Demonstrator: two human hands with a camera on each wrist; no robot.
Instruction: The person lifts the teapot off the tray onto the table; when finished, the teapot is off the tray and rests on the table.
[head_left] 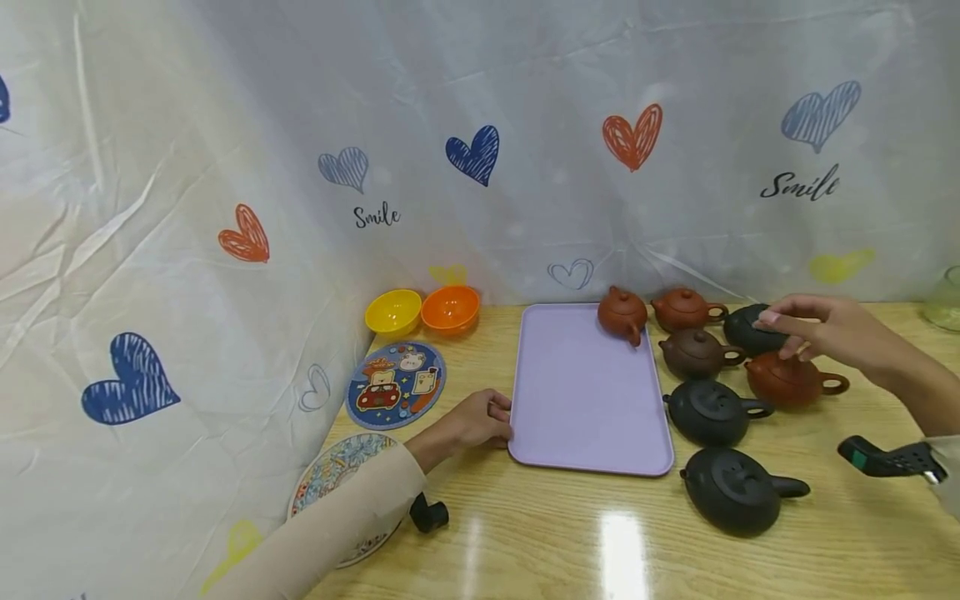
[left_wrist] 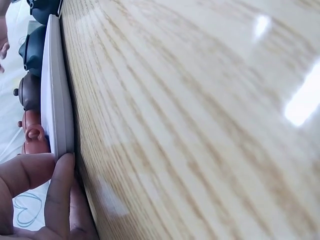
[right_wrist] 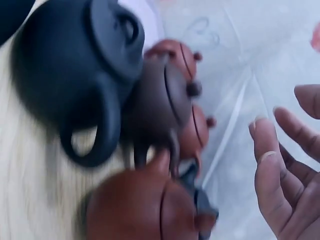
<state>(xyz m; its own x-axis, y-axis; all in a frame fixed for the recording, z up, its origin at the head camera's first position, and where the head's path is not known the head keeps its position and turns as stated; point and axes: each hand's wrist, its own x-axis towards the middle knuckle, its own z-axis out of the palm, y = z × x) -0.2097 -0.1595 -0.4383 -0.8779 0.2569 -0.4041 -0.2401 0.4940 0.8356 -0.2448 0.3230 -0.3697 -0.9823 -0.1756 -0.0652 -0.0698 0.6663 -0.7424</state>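
A lavender tray [head_left: 588, 392] lies flat on the table. My left hand [head_left: 480, 421] pinches its left edge between thumb and fingers, as the left wrist view shows close up. On the tray's far right corner sits a small reddish teapot [head_left: 621, 312]. Over the teapots at the right hovers my right hand [head_left: 832, 329], fingers loosely bent and holding nothing. Beneath and beside it are a black teapot [head_left: 738, 330] and a red-brown teapot [head_left: 782, 380]. A dark brown teapot [head_left: 696, 355] and another reddish teapot [head_left: 682, 309] stand nearer the tray.
Two more black teapots [head_left: 708, 414] line the tray's right side toward the front. At the back left are a yellow bowl [head_left: 393, 313] and an orange bowl [head_left: 450, 310]. A blue round mat [head_left: 396, 385] and a patterned round mat [head_left: 348, 457] lie left. A glass vessel [head_left: 943, 304] stands far right.
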